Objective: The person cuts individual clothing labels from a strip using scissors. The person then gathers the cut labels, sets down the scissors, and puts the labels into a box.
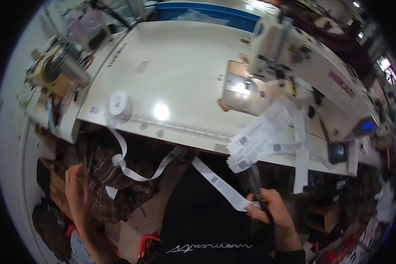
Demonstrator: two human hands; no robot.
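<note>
At the left, my left hand [76, 187] is raised beside brown plaid cloth [134, 187], fingers loosely apart, holding nothing visible. My right hand [270, 207], at the lower right, pinches the end of a white printed label strip [222, 187]. A dark, blurred strap-like object [257, 180] passes by its fingers; I cannot make out what it is. More of the strip [141, 177] hangs in a loop below the table edge, leading up to a white roll [119, 104] on the table.
A sewing machine [310, 53] stands on the white table [176, 66], its needle plate [242, 86] lit. Printed label sheets [264, 132] overhang the front edge at the right. Another machine [57, 72] is at the left. A red stool [148, 246] shows below.
</note>
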